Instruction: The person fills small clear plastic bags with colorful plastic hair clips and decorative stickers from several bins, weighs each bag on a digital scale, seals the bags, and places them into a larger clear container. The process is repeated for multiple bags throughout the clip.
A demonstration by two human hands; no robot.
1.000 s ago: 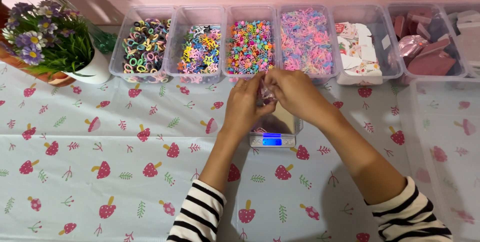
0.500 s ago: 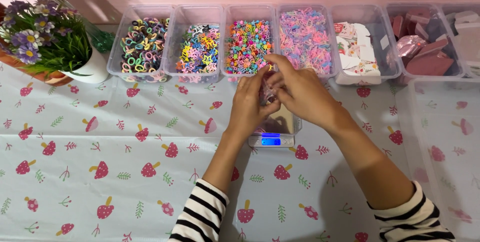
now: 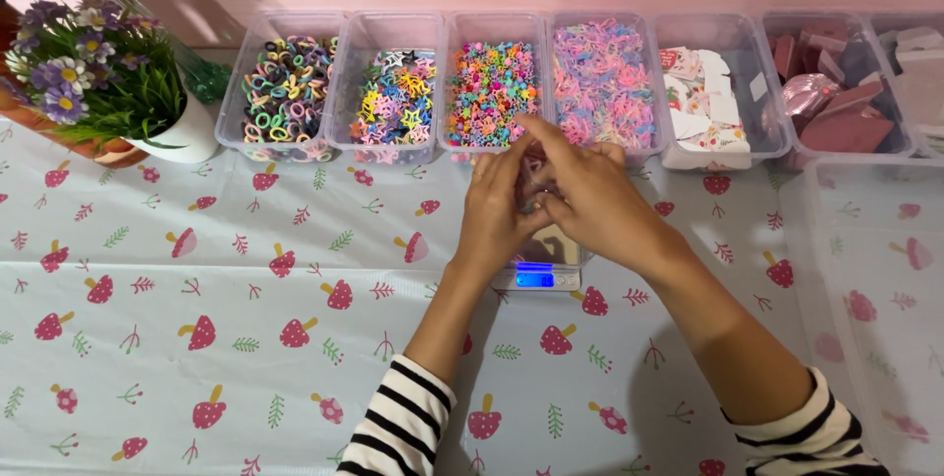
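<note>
My left hand and my right hand meet above a small digital scale with a lit blue display. Both pinch a small clear bag between their fingertips; its contents are mostly hidden by the fingers. The hands hover just in front of the bin of multicoloured beads and the bin of pink and purple small bands. Both sleeves are black-and-white striped.
A row of clear bins lines the back: coloured hair ties, star-shaped clips, printed cards, pink packets. A large clear tub stands at the right. A potted plant with flowers sits at the back left on the mushroom-print tablecloth.
Both hands have lifted slightly away from the scale toward the bins, still holding the small bag together. My right index finger now stretches out over the bag.
</note>
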